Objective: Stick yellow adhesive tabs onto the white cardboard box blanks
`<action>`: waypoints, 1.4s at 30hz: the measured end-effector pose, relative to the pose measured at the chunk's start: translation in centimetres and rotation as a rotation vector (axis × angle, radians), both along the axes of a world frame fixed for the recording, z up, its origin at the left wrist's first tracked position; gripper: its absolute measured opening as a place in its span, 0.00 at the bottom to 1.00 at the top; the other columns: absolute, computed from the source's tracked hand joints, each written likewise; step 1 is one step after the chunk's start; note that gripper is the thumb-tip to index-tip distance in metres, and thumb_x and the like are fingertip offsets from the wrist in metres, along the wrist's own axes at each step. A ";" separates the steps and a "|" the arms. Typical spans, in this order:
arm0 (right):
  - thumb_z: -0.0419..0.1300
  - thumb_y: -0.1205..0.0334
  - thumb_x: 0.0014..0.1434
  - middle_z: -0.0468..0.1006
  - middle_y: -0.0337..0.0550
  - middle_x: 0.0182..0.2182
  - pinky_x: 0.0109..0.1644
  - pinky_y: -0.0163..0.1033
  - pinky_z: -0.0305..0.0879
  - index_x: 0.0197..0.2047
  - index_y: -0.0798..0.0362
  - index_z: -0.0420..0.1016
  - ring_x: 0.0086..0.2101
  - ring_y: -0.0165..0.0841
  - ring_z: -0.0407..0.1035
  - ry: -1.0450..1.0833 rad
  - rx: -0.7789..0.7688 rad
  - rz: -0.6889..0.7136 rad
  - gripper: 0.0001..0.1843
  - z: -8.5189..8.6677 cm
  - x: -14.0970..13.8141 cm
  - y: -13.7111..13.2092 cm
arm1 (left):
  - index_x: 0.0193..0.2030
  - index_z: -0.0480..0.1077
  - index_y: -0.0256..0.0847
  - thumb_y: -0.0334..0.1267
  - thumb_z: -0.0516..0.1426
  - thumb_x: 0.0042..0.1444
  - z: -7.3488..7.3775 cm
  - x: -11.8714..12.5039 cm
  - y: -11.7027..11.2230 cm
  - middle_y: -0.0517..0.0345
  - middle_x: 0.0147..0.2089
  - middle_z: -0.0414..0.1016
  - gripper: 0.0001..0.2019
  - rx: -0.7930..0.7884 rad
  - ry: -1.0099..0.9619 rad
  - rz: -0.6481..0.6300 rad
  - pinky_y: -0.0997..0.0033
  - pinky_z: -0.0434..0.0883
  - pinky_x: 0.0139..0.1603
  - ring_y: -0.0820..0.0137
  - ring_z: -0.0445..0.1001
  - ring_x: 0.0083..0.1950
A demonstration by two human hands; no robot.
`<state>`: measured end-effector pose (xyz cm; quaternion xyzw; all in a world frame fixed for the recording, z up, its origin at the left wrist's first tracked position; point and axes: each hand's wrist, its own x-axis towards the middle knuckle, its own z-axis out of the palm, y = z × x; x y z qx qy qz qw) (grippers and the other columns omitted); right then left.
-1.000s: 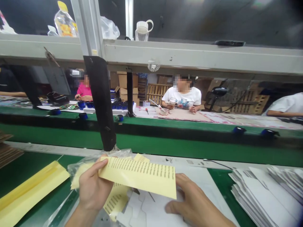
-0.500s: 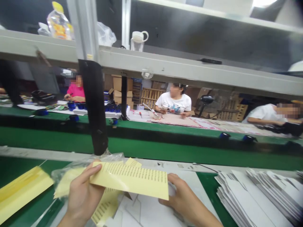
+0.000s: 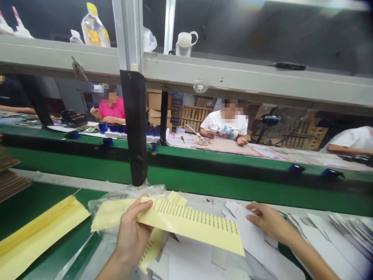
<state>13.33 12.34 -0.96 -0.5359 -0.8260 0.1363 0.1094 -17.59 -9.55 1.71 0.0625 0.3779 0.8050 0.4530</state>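
My left hand (image 3: pixel 134 229) pinches a sheet of yellow labels (image 3: pixel 192 223) at its left end, the thumb on top. Rows of small dark print run along the sheet's upper part. To the right, my right hand (image 3: pixel 269 222) is closed on a flat white carton piece (image 3: pixel 256 245), which slants across the bench beside the label sheet. The fingers partly cover its edge. Below the sheet lie more flat white pieces (image 3: pixel 186 258) and another printed yellow sheet (image 3: pixel 151 249). Behind my left hand, a clear plastic bag (image 3: pixel 99 204) holds yellow sheets.
A stack of white flat cartons (image 3: pixel 335 241) lies at the right. Large yellow sheets (image 3: pixel 37 237) rest on the green bench at left. A black-wrapped post (image 3: pixel 134 128) stands ahead under a shelf (image 3: pixel 247 74). Several people sit across the green conveyor (image 3: pixel 204 171).
My right hand has left the label sheet's right end and moved right, and a white carton piece now lies under it. My left hand still holds the sheet. The view has shifted left.
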 end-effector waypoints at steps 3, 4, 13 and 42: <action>0.53 0.56 0.52 0.82 0.55 0.42 0.48 0.53 0.69 0.41 0.54 0.79 0.45 0.53 0.75 -0.099 0.045 -0.068 0.18 -2.1 -0.1 -1.2 | 0.25 0.66 0.38 0.31 0.66 0.39 -0.5 0.7 0.2 0.61 0.26 0.71 0.12 -0.017 0.013 -0.015 0.80 0.69 0.26 0.73 0.70 0.28; 0.53 0.56 0.51 0.82 0.56 0.43 0.48 0.57 0.68 0.40 0.53 0.79 0.46 0.56 0.74 -0.125 0.066 -0.081 0.18 -2.2 -0.1 -1.6 | 0.26 0.66 0.38 0.32 0.66 0.40 -0.6 1.1 0.2 0.61 0.26 0.71 0.11 -0.019 0.035 -0.017 0.79 0.69 0.27 0.73 0.70 0.28; 0.53 0.49 0.63 0.79 0.45 0.44 0.42 0.44 0.70 0.54 0.43 0.68 0.40 0.42 0.75 0.451 0.525 0.316 0.18 5.2 -6.6 -9.0 | 0.39 0.75 0.39 0.48 0.64 0.52 -1.7 5.1 -0.6 0.56 0.32 0.76 0.14 -0.050 0.587 0.076 0.73 0.69 0.33 0.67 0.73 0.33; 0.59 0.73 0.62 0.79 0.44 0.38 0.41 0.38 0.71 0.46 0.55 0.73 0.37 0.32 0.73 0.685 0.567 0.858 0.10 3.8 -14.8 -13.2 | 0.32 0.70 0.36 0.47 0.59 0.59 -2.3 4.5 -1.0 0.59 0.30 0.71 0.14 -0.069 0.705 0.032 0.77 0.68 0.33 0.73 0.68 0.32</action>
